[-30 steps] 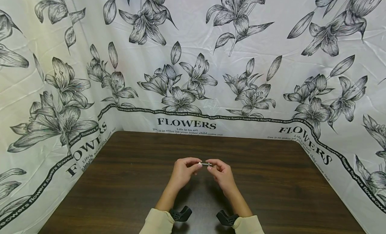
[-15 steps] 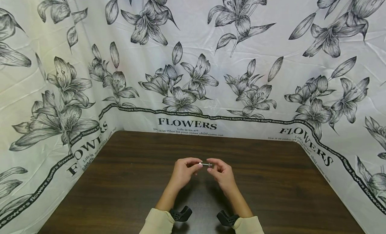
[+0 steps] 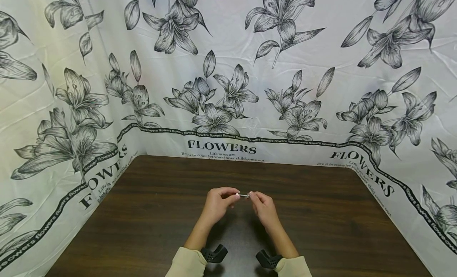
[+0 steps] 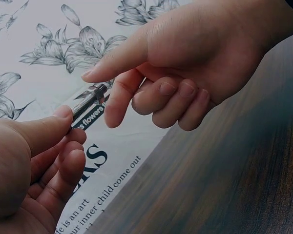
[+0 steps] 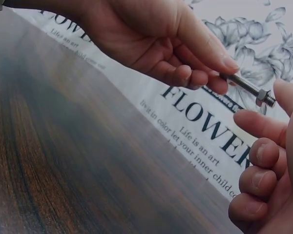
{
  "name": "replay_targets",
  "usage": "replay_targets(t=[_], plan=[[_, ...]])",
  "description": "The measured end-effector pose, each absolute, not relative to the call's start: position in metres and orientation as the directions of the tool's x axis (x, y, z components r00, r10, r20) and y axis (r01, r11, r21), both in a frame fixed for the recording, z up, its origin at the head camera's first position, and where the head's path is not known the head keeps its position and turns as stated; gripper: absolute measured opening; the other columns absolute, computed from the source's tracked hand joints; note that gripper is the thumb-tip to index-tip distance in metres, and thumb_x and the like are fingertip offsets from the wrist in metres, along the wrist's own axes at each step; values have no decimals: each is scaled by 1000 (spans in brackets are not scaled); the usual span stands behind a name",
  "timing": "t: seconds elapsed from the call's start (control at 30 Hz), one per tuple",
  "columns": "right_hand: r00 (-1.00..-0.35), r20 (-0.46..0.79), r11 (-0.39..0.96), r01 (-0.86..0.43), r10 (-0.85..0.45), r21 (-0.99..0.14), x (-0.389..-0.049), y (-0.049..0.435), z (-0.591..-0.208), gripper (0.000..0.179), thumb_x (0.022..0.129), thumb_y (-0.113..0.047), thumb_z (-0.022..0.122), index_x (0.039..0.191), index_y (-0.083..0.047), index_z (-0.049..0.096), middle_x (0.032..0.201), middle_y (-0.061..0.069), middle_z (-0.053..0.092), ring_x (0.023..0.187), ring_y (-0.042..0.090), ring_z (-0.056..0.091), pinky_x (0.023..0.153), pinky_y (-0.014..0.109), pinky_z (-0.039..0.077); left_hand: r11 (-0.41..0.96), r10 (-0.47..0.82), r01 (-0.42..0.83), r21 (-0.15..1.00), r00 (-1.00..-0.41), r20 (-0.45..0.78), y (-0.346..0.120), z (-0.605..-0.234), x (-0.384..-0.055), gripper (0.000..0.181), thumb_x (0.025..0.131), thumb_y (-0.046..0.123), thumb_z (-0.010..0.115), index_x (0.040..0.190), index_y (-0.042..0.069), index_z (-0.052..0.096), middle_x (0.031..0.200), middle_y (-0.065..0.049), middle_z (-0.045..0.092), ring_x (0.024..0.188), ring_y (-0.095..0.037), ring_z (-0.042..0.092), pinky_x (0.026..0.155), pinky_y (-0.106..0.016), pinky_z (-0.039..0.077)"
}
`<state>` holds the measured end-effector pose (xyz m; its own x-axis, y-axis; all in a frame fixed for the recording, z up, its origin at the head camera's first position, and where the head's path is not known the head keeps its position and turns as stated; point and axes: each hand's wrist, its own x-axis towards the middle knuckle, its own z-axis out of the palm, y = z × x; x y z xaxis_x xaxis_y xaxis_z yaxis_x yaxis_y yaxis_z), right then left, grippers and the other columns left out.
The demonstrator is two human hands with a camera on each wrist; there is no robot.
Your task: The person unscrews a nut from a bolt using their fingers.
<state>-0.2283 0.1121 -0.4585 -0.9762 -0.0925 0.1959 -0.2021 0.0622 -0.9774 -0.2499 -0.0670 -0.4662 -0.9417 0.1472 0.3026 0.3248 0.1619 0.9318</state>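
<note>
My left hand (image 3: 216, 203) pinches one end of a metal bolt (image 5: 245, 86) between thumb and fingertips; that end is hidden by the fingers. A hex nut (image 5: 261, 97) sits on the thread near the bolt's free end, with a little thread showing past it. At the nut is my right hand (image 3: 265, 209). In both wrist views its thumb and index finger stand apart on either side of the nut, seemingly without touching it. The other right fingers are curled in. The bolt lies roughly level above the table, between both hands.
Below the hands is a dark wood-grain table (image 3: 160, 213). A white cloth with printed black flowers and lettering (image 3: 221, 146) hangs along its back and sides. A black wrist camera (image 3: 214, 254) is strapped to each forearm.
The right hand has turned: its thumb and index finger, seen spread around the nut before, now line up in the head view. The left hand and bolt have hardly moved.
</note>
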Motion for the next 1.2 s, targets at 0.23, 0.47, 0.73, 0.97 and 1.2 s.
replay_targets(t=[0.23,0.47,0.73,0.97,1.2], plan=[[-973,205,77,-213,-106,-974,-228,111,-458,31,100,-12,54,86,13,64,51,-2,40,46,7,37,47,20,31,186,152,330,925,-940,305,-67,-467,-251,9,85,11,75,93,6,75,76,-2,67,60,-28,62,58,-49,55],[-972,209,46,-215,-107,-976,-228,111,-458,22,99,-8,55,86,6,66,53,1,42,46,7,37,44,19,29,192,144,323,927,-943,298,-66,-467,-250,8,85,9,75,93,8,75,75,0,67,59,-25,62,57,-42,56],[-966,227,-7,-228,-124,-974,-228,112,-458,18,98,-5,56,94,11,64,56,2,42,46,6,37,43,18,28,200,149,331,922,-941,305,-67,-468,-251,8,85,9,75,93,7,75,76,-1,68,58,-22,62,55,-38,55],[-952,270,-51,-265,-146,-963,-228,113,-460,18,96,-2,58,104,14,63,58,1,43,48,6,38,43,18,28,206,150,319,925,-945,292,-69,-467,-251,8,85,10,75,93,9,76,77,0,69,56,-15,61,55,-37,55],[-934,322,-93,-311,-155,-946,-229,113,-461,20,93,5,59,107,19,59,60,-1,44,49,4,39,45,17,30,207,152,316,926,-945,289,-68,-466,-251,11,85,10,75,95,4,75,77,0,69,57,-15,60,56,-40,55]])
